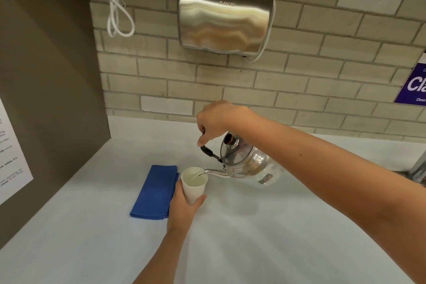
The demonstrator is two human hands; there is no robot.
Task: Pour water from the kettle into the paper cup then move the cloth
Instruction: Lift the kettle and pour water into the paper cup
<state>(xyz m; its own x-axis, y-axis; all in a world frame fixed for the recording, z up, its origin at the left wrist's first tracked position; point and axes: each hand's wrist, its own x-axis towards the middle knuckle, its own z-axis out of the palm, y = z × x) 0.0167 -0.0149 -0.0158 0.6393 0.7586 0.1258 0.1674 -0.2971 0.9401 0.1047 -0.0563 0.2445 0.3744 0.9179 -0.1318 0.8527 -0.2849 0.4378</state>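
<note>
Head view, and from where I'm sitting we're squarely in the pouring step. Biggest task thing first: the kettle (246,163), shiny steel, sits right of centre frame, tipped hard toward the left so its spout hangs over the rim of the paper cup (193,184). My right hand (219,120) is above it, fingers clamped on the black handle. I think I can see a thin stream going in, though it's too fine to be sure, and I can't tell how full the cup is.

The blue cloth (154,191), folded, lies flat just left of the cup, partly behind my left hand (183,207), which is wrapped around the lower half of the cup and seems to hold it off the surface (253,237). I can't swear to that last bit.

Next move, as I see it: level the kettle slowly so the spout doesn't dribble, park both things on the surface well away from the cloth, then free a hand to pick the cloth up. The cup's flimsy, so easy on the squeeze.

Surface is plain white and fills the lower frame. Behind it is a pale brick-tile wall with a steel hand dryer (224,17) at upper centre, and its white cord (115,7) is looped at upper left. There's a brown side panel (46,76) down the left and a purple sign (415,83) at the right edge.
</note>
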